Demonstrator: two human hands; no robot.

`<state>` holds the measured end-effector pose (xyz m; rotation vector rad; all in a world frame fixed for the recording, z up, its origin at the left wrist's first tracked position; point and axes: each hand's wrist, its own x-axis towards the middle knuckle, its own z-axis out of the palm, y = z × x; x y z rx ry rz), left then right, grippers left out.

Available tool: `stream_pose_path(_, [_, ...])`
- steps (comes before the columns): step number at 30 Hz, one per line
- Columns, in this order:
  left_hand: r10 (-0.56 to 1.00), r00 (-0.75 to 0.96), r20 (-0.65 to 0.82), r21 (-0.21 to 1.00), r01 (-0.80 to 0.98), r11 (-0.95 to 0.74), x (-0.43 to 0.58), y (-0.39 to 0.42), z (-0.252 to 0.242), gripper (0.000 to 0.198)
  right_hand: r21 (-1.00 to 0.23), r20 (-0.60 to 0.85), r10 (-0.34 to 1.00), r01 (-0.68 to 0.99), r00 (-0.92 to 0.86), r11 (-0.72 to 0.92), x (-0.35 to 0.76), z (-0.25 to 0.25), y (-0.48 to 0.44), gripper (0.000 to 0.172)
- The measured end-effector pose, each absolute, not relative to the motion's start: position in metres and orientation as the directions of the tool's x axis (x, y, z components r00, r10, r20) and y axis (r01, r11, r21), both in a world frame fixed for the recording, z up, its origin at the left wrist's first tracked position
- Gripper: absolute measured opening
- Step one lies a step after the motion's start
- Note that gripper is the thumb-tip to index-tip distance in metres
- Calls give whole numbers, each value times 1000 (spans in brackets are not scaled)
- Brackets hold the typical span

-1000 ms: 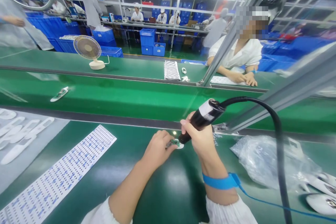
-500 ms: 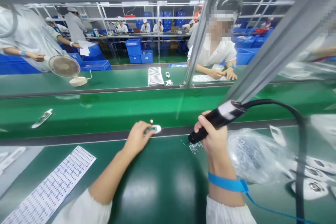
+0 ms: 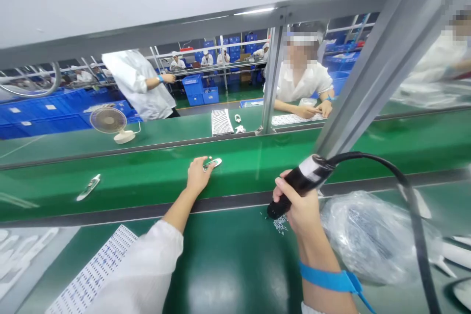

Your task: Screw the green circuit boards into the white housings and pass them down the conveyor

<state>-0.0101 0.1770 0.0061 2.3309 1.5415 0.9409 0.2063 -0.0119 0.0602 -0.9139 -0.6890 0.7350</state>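
Observation:
My left hand (image 3: 198, 176) reaches over the green conveyor belt, fingers and thumb closed around a small white casing with a green circuit board (image 3: 217, 162). A tiny pale round piece shows beside its fingertips. In my right hand (image 3: 302, 206) is a black electric screwdriver (image 3: 302, 176) with a white label, tilted with its tip down. That tip is beside a small pile of tiny screws (image 3: 280, 225) on the green worktable (image 3: 228, 255). A blue wrist strap (image 3: 326, 277) circles my right wrist.
Another casing (image 3: 89, 187) lies on the belt at left. A label sheet (image 3: 99, 265) is partly under my left sleeve. At right are a clear plastic bag (image 3: 371, 235) and the screwdriver's black cable (image 3: 415, 221). A metal post (image 3: 362, 73) slants upward; a co-worker (image 3: 303, 83) sits across the belt.
My left hand has moved the casing from the belt's near edge out over the belt. My right hand keeps the screwdriver by the screws. The view has shifted, and a standing person at left has moved.

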Motion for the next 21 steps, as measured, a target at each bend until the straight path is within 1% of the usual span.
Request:
stream_pose_path(2, [856, 285, 430, 494, 719, -488, -10, 138, 4, 25, -849, 210, 806, -305, 554, 431, 207, 60, -12, 25])
stream_pose_path(4, [816, 377, 439, 515, 638, -572, -9, 91, -1, 18, -818, 215, 816, -357, 536, 451, 205, 61, -13, 23])
stream_pose_path(6, [756, 485, 439, 560, 510, -653, -7, 46, -6, 19, -791, 224, 834, -406, 504, 458, 199, 63, -13, 20])
stream_pose_path(9, [729, 555, 402, 578, 463, -672, -4, 4, -8, 26, -764, 243, 865, -463, 439, 450, 190, 63, -12, 15])
stream_pose_path(14, [707, 602, 372, 564, 458, -687, -4, -1, -6, 27, -759, 239, 897, -505, 371, 411, 180, 61, -11, 13])
stream_pose_path(19, [695, 635, 337, 532, 481, -697, -3, 2, -5, 12, -743, 248, 906, -532, 344, 406, 179, 60, -9, 15])
stream_pose_path(21, [692, 647, 322, 530, 482, -698, -3, 2, -4, 15, -735, 248, 906, -543, 342, 406, 177, 60, -9, 17])
